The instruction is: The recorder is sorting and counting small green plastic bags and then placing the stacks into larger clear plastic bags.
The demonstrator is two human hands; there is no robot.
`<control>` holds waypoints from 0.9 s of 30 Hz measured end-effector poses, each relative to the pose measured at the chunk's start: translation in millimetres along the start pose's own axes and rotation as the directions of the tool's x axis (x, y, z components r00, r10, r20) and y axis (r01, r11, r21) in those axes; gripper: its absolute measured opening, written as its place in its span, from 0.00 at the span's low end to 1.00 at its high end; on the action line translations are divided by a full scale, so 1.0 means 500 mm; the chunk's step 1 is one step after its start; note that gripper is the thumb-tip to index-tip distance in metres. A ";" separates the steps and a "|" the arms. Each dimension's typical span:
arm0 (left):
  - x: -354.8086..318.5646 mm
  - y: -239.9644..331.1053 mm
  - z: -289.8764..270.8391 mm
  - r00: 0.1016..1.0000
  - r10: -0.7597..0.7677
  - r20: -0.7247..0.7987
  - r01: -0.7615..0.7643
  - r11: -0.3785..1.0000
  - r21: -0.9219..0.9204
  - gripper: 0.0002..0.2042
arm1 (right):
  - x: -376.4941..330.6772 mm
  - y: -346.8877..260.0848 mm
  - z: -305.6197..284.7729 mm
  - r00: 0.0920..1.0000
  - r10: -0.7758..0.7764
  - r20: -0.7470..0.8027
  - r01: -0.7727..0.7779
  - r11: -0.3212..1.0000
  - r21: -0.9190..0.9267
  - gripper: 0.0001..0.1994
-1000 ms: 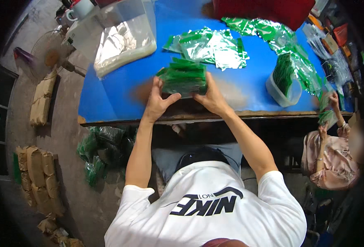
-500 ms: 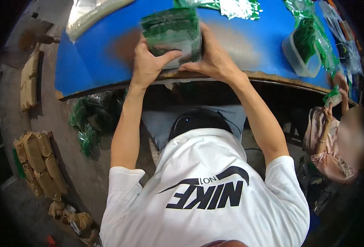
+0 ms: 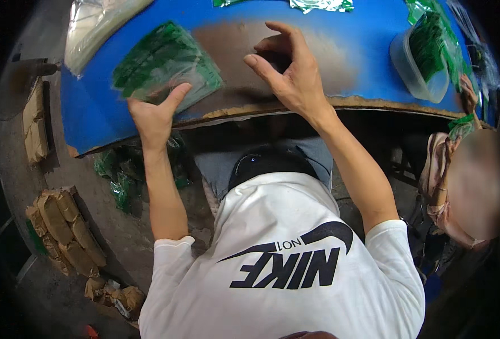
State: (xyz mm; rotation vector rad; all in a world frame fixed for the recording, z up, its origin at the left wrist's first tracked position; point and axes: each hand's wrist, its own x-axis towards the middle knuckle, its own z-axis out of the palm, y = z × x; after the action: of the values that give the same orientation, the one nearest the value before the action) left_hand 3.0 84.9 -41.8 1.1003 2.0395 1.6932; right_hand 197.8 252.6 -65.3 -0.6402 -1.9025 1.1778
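The stack of green packets has been shifted leftward and is gripped at its near edge by the left hand alone; the right hand has been freed, thumb and fingers spread wide. Over the left of the blue desk, the stack seems gathered but not yet released; loose packets are left far off, cut off by the frame. Desk contact is obscured by blur.
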 end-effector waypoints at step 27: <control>0.037 -0.041 0.087 0.870 0.279 -0.407 -0.207 0.955 0.212 0.22 | -0.002 -0.004 -0.025 0.977 -0.106 -0.183 0.099 0.994 -0.045 0.19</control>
State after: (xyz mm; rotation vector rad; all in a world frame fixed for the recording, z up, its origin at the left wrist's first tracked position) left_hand 10.4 128.7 -68.4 1.1533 2.4300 2.0847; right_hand 208.8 257.1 -60.5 -0.6407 -1.7802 0.9860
